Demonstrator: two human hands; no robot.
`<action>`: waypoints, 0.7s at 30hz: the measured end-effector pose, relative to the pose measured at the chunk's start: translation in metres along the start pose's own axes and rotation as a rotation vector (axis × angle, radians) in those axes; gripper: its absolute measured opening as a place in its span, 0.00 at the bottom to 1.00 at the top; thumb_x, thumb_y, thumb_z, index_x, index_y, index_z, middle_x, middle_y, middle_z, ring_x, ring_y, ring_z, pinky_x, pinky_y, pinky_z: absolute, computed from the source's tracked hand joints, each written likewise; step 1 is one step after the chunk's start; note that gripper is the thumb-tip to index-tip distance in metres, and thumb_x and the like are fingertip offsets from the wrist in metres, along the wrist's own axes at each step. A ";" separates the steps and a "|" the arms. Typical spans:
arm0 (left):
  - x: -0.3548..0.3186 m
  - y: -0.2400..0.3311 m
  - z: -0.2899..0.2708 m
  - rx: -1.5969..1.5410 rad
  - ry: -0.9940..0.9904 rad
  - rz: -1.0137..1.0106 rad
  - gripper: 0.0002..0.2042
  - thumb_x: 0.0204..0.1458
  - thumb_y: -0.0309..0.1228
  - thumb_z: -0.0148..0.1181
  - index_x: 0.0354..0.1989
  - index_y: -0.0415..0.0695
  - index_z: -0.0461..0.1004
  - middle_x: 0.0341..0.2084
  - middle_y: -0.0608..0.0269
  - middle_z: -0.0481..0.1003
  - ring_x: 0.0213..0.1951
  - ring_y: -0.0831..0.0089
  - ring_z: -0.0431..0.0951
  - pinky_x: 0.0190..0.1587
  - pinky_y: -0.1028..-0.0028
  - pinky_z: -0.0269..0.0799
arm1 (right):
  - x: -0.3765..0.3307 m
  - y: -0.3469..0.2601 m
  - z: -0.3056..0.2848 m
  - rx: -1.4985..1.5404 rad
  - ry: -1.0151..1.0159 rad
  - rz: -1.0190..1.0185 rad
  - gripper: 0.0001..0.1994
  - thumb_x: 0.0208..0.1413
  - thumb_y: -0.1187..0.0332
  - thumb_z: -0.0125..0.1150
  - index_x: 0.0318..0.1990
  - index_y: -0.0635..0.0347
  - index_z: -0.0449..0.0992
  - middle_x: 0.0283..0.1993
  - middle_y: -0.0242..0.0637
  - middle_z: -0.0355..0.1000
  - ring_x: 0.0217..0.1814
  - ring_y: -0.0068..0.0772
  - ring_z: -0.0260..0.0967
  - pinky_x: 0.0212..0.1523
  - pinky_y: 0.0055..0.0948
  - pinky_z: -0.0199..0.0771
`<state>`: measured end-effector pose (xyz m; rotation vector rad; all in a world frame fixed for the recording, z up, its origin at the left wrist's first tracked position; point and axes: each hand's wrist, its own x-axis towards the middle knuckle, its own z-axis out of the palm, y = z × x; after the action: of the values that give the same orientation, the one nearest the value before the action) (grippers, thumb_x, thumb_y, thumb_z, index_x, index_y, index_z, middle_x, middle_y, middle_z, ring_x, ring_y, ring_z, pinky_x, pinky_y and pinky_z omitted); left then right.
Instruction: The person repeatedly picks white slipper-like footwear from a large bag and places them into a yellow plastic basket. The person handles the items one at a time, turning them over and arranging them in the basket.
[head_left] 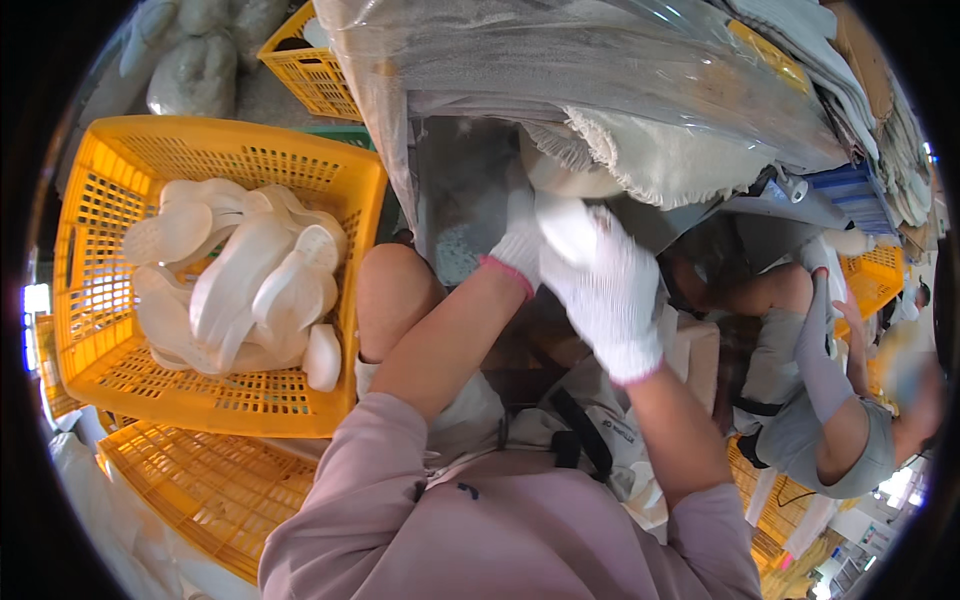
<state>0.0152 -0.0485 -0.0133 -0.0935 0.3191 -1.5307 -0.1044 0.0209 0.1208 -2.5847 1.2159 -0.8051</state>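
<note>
My right hand (608, 285), in a white knit glove, is closed around a pale, rounded white piece (568, 228), blurred by motion. The piece is right under a cream cloth buffing wheel (665, 160) with a frayed edge; whether they touch I cannot tell. My left hand (518, 238), gloved too, reaches up along the piece's left side into the shaded opening of a grey hood (455, 170). Its fingers are hidden or lost in shadow. To my left, a yellow plastic basket (110, 380) holds several white, sole-shaped pieces (235, 285).
Dusty clear plastic sheeting (560, 50) covers the hood above my hands. More yellow baskets stand at the upper left (318, 80) and below the full one (200, 490). On the right, a person in grey (835, 430) sits close by. Stacked cloths (900, 150) lie at the far right.
</note>
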 end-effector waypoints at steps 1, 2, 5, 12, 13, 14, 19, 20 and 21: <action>-0.001 0.005 0.001 0.469 0.119 0.130 0.33 0.74 0.56 0.36 0.71 0.39 0.66 0.60 0.50 0.76 0.59 0.55 0.78 0.66 0.60 0.73 | 0.004 0.005 0.003 0.100 -0.010 0.054 0.17 0.54 0.59 0.77 0.47 0.58 0.83 0.36 0.46 0.83 0.38 0.53 0.83 0.41 0.43 0.84; 0.002 0.011 0.003 0.787 0.232 0.158 0.30 0.74 0.52 0.37 0.69 0.40 0.67 0.63 0.52 0.76 0.62 0.55 0.76 0.68 0.63 0.70 | 0.001 0.004 0.004 0.166 0.030 0.116 0.17 0.54 0.59 0.76 0.47 0.57 0.84 0.36 0.46 0.83 0.38 0.53 0.83 0.41 0.44 0.84; -0.021 0.020 0.009 0.498 0.365 -0.230 0.29 0.70 0.55 0.43 0.62 0.42 0.73 0.53 0.53 0.80 0.54 0.54 0.81 0.60 0.59 0.77 | -0.006 -0.002 0.001 0.224 0.073 0.231 0.19 0.50 0.58 0.80 0.45 0.59 0.83 0.38 0.47 0.83 0.39 0.54 0.83 0.40 0.42 0.83; -0.037 0.005 0.013 1.991 0.234 0.787 0.15 0.66 0.40 0.56 0.49 0.40 0.74 0.42 0.48 0.81 0.41 0.50 0.83 0.47 0.58 0.79 | 0.009 0.006 0.043 0.239 0.137 0.391 0.20 0.48 0.51 0.80 0.36 0.60 0.85 0.35 0.48 0.83 0.37 0.54 0.82 0.40 0.45 0.82; -0.034 0.002 0.012 1.160 0.283 0.493 0.15 0.67 0.41 0.54 0.49 0.41 0.74 0.42 0.49 0.82 0.40 0.51 0.83 0.48 0.59 0.79 | 0.012 0.008 0.048 0.213 0.130 0.391 0.20 0.49 0.51 0.79 0.36 0.60 0.85 0.35 0.48 0.83 0.37 0.54 0.82 0.41 0.46 0.82; -0.034 0.001 0.010 0.336 0.310 0.132 0.15 0.69 0.41 0.51 0.48 0.41 0.74 0.43 0.51 0.82 0.40 0.51 0.83 0.48 0.59 0.79 | 0.014 0.010 0.052 0.200 0.154 0.323 0.19 0.50 0.51 0.79 0.35 0.60 0.85 0.35 0.48 0.83 0.37 0.55 0.82 0.41 0.46 0.82; -0.038 -0.003 0.007 0.406 0.232 -0.080 0.14 0.69 0.38 0.52 0.49 0.40 0.78 0.38 0.53 0.83 0.41 0.58 0.85 0.52 0.63 0.80 | 0.008 0.001 0.016 0.298 0.111 0.135 0.25 0.55 0.55 0.78 0.53 0.65 0.80 0.35 0.46 0.82 0.34 0.49 0.81 0.38 0.38 0.80; -0.035 -0.005 0.010 0.538 0.178 -0.109 0.15 0.69 0.38 0.51 0.51 0.39 0.77 0.41 0.52 0.83 0.44 0.57 0.85 0.53 0.63 0.80 | 0.005 -0.001 0.006 0.161 -0.004 0.254 0.22 0.56 0.60 0.78 0.52 0.65 0.81 0.37 0.45 0.82 0.36 0.43 0.82 0.42 0.33 0.80; -0.036 -0.002 0.012 0.581 0.059 -0.126 0.17 0.69 0.38 0.51 0.53 0.37 0.77 0.44 0.51 0.83 0.46 0.57 0.84 0.54 0.62 0.80 | 0.016 0.003 0.001 0.295 -0.087 0.179 0.22 0.56 0.63 0.78 0.53 0.65 0.81 0.39 0.44 0.83 0.39 0.39 0.82 0.45 0.32 0.80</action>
<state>0.0161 -0.0144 0.0042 0.3957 -0.0951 -1.6980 -0.0973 0.0064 0.1248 -2.2181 1.1825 -0.7624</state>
